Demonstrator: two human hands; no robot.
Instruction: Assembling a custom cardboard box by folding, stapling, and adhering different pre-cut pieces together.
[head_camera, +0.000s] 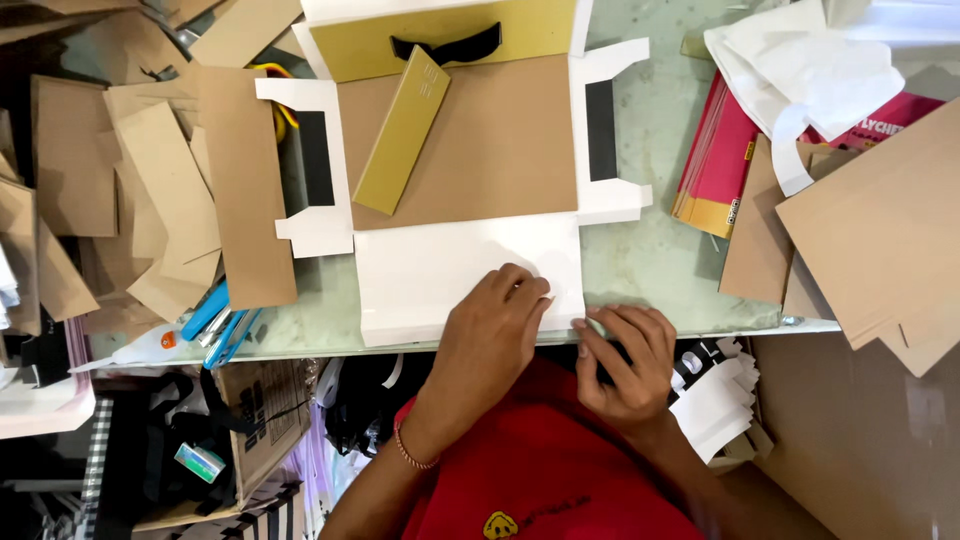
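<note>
A flat unfolded white box blank (440, 270) lies on the glass-topped table (660, 250), with a brown cardboard panel (490, 140) glued on its middle. A narrow gold card strip (403, 130) rests tilted on that panel. A gold panel with a black ribbon (445, 47) sits at the far side. My left hand (495, 325) presses flat on the near white flap. My right hand (625, 360) pinches the flap's near right corner at the table edge.
Piles of brown card pieces (150, 190) crowd the left. Blue-handled tools (215, 320) lie at the near left edge. Pink and gold flat packs (715, 160), white paper (800, 70) and brown boards (880, 220) fill the right. White cards (715, 400) sit below the table.
</note>
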